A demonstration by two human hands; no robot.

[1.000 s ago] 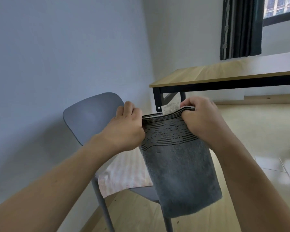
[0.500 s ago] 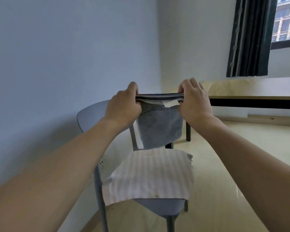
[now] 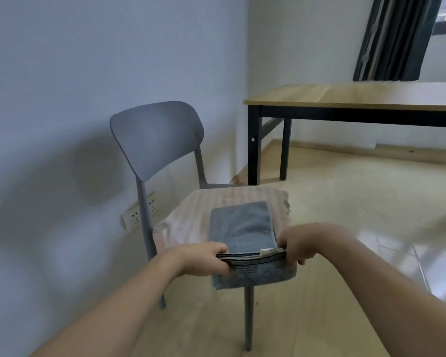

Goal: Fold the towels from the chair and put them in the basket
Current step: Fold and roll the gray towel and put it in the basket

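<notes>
On the seat of the grey chair (image 3: 155, 140), over a striped towel (image 3: 191, 220), a folded grey towel (image 3: 242, 228) has been lowered from mid-air, its near edge pinched in the curled grip of the left hand (image 3: 206, 258) and right hand (image 3: 299, 246), so folding appears underway; no basket is visible.

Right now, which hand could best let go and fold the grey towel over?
Probably the right hand: it pinches the grey towel at the chair's open side. The left hand can hold.
</notes>
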